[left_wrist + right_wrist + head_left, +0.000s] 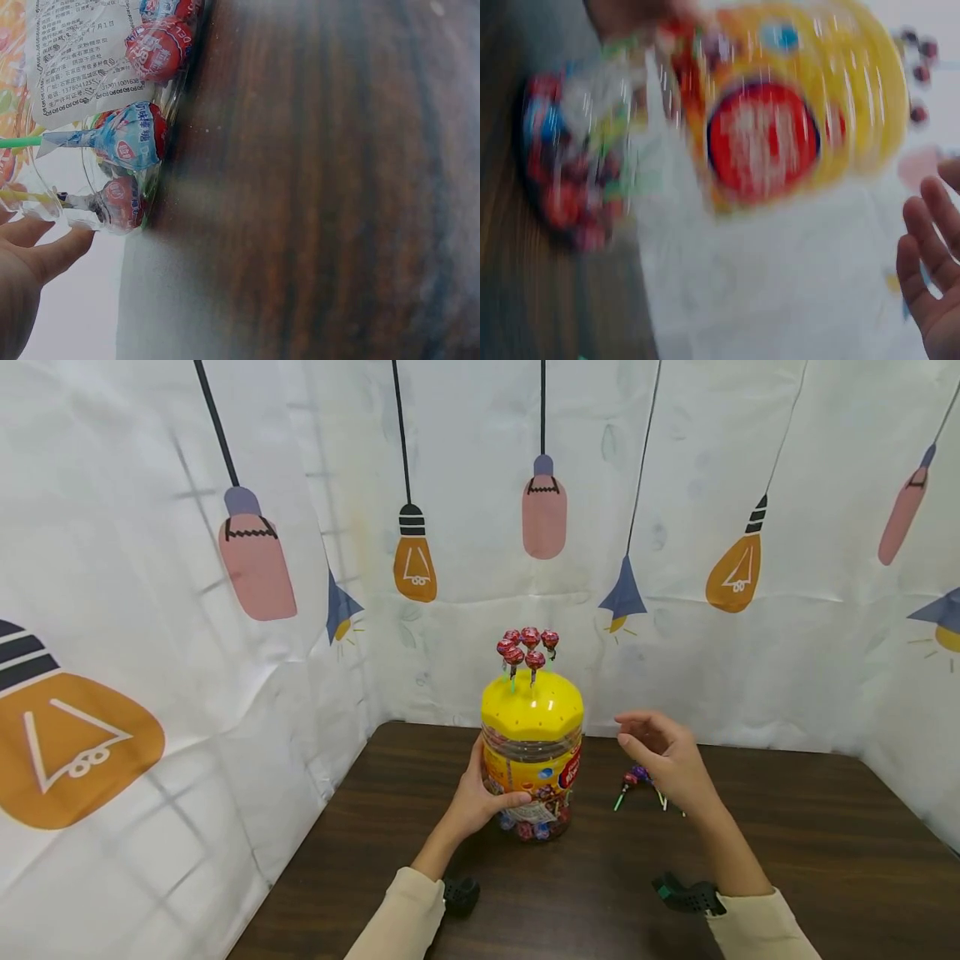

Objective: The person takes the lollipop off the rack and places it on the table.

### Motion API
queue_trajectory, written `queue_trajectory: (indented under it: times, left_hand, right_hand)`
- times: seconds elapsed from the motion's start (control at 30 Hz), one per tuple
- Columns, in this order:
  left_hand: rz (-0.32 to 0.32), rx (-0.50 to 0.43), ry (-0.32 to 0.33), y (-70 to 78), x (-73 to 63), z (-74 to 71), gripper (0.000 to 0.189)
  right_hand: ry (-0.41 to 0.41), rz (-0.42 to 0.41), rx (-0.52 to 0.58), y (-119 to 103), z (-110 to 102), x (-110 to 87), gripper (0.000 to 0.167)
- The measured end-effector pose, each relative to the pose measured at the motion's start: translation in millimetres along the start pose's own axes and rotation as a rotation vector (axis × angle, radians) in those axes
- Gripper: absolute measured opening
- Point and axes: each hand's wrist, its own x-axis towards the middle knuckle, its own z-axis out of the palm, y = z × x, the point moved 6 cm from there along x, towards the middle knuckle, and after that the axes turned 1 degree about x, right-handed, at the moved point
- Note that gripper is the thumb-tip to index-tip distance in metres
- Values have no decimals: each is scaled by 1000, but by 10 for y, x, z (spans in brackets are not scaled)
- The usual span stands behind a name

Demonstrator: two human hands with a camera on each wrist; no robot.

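Note:
A clear plastic candy jar (531,777) with a yellow lid (536,706) stands upright on the table, wrapped lollipops visible inside through its wall. Several red-wrapped lollipops (530,637) stick up from the lid by their sticks. My left hand (480,797) grips the jar's left side, thumb across its front; part of that hand also shows in the left wrist view. To the right of the jar, my right hand (670,760) is raised in the air with fingers loosely bent, holding nothing. Beneath and beside it lie a few loose lollipops (630,779), partly hidden by the hand.
The dark wooden table (600,893) reaches back to a white curtain (480,610) printed with lamps and bulbs. Black straps with small devices (686,895) sit at both wrists. The right wrist view is blurred.

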Motion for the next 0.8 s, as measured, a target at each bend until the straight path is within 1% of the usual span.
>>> queue_trajectory:
  times: [0.1,0.2,0.27,0.33,0.43,0.57,0.67,0.8]
  left_hand:
    - [0,0,1,-1,7,-7,112]
    - [4,-1,-3,-4,11,-8,112]
    - [-4,2,-3,-8,7,-8,112]
    - [-13,6,-2,-7,-1,-8,112]
    - [-29,12,0,-2,-11,-7,112]
    - [-33,14,0,1,-13,-4,111]
    - [-33,7,-1,-1,-9,1,110]
    - [-26,-2,-4,-2,-4,6,110]
  right_hand:
    - [7,-48,56,-199,201,89,24]
    - [7,-82,83,-385,359,218,26]
    - [0,-93,98,-477,442,324,27]
    - [-5,-87,101,-548,505,435,30]
    - [-23,-73,102,-620,577,605,34]
    - [-59,-59,65,-686,644,790,39]
    - [-84,-52,38,-722,681,877,40]
    - [-111,-57,23,-754,723,938,40]
